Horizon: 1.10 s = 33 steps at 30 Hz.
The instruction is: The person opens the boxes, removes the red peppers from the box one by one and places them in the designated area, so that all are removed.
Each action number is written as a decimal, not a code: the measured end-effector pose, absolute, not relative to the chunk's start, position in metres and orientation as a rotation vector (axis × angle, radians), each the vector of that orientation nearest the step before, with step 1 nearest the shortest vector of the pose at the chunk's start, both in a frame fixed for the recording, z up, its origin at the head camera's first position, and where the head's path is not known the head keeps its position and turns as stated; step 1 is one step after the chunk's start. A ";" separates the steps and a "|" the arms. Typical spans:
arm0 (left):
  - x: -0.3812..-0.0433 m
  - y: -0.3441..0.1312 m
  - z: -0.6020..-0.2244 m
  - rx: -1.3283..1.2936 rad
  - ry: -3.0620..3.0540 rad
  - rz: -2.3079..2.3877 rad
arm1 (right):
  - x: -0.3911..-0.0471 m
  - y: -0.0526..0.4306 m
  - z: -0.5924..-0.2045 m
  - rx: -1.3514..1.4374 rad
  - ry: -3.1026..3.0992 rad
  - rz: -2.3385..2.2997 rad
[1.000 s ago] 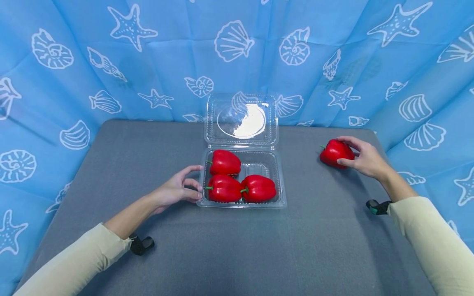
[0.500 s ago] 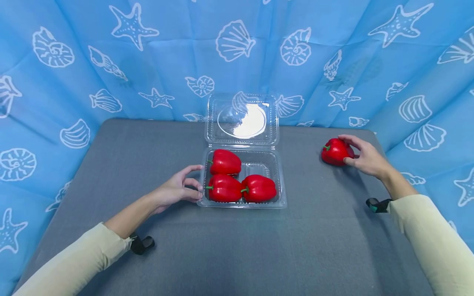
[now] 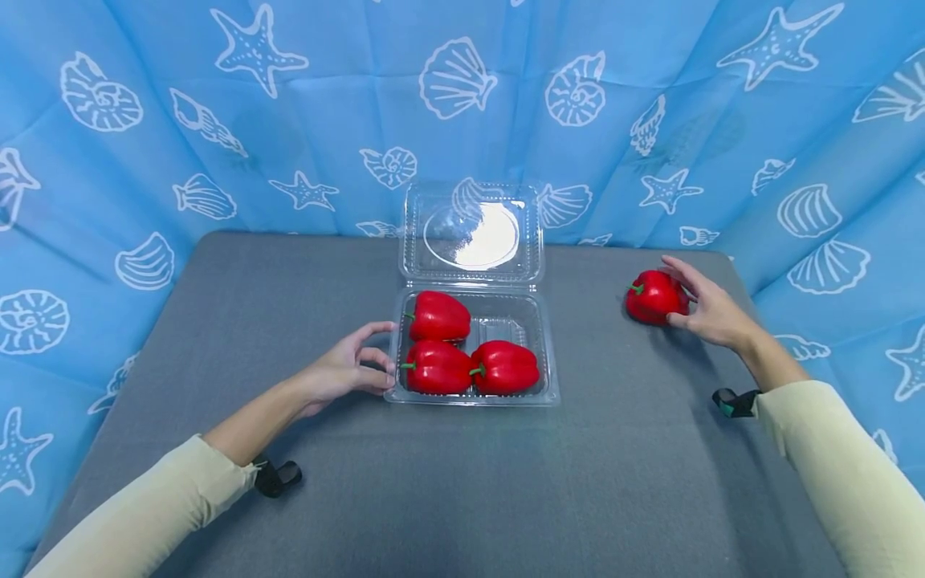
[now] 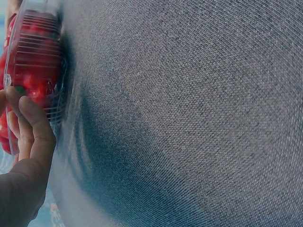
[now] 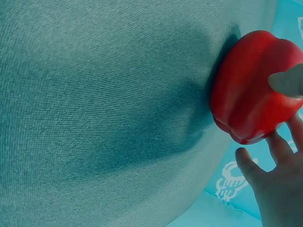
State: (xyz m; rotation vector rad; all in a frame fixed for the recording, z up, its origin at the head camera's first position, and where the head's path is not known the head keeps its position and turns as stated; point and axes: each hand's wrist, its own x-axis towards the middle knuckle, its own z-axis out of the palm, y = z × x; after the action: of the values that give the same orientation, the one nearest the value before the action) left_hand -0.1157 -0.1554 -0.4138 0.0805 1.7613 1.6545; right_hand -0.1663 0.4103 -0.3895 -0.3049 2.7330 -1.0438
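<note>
Two red bell peppers, upper left [image 3: 439, 316] and lower left [image 3: 437, 368], and a third bell pepper [image 3: 506, 368] at lower right lie in a clear plastic clamshell container [image 3: 552, 377], lid raised behind. My left hand [image 3: 347, 369] holds the container's left rim between its fingers; in the left wrist view the fingers [image 4: 40, 132] lie on both sides of that rim. Far right on the table, my right hand [image 3: 715, 309] is around another bell pepper [image 3: 654, 297], thumb on its near side, fingers behind. Its index finger sticks up past the pepper's top. The green stem points left.
The container's lid [image 3: 470, 233] leans open against a blue curtain [image 3: 303, 144] printed with white shells and starfish. A grey cloth [image 3: 462, 482] covers the table. Black straps [image 3: 278, 479] hang under both wrists.
The right-hand pepper has turned, so its stem faces more toward me. The right hand's fingers have spread wider around it, index finger lifting. Left hand and container have stayed put.
</note>
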 end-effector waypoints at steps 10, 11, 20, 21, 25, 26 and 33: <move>-0.116 -0.157 -0.413 0.105 1.763 1.658 | -0.167 0.409 -0.386 -0.302 2.736 -0.969; -0.116 -0.157 -0.413 0.108 1.762 1.657 | -0.167 0.409 -0.386 -0.294 2.734 -0.963; -0.116 -0.157 -0.414 0.106 1.761 1.654 | -0.169 0.402 -0.382 -0.238 2.745 -0.934; -0.117 -0.157 -0.414 0.103 1.762 1.655 | -0.169 0.400 -0.381 -0.246 2.755 -0.935; -0.117 -0.157 -0.414 0.103 1.761 1.657 | -0.168 0.388 -0.375 -0.306 2.794 -0.942; -0.117 -0.156 -0.414 0.105 1.761 1.657 | -0.167 0.383 -0.374 -0.331 2.800 -0.949; -0.116 -0.156 -0.414 0.111 1.757 1.662 | -0.161 0.348 -0.364 -0.440 2.827 -0.961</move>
State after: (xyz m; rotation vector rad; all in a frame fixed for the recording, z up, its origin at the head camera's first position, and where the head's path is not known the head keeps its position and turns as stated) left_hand -0.1160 -0.1564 -0.4139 0.1109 1.7572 1.6617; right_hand -0.1612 0.3484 -0.3637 -0.4399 2.8272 -0.9608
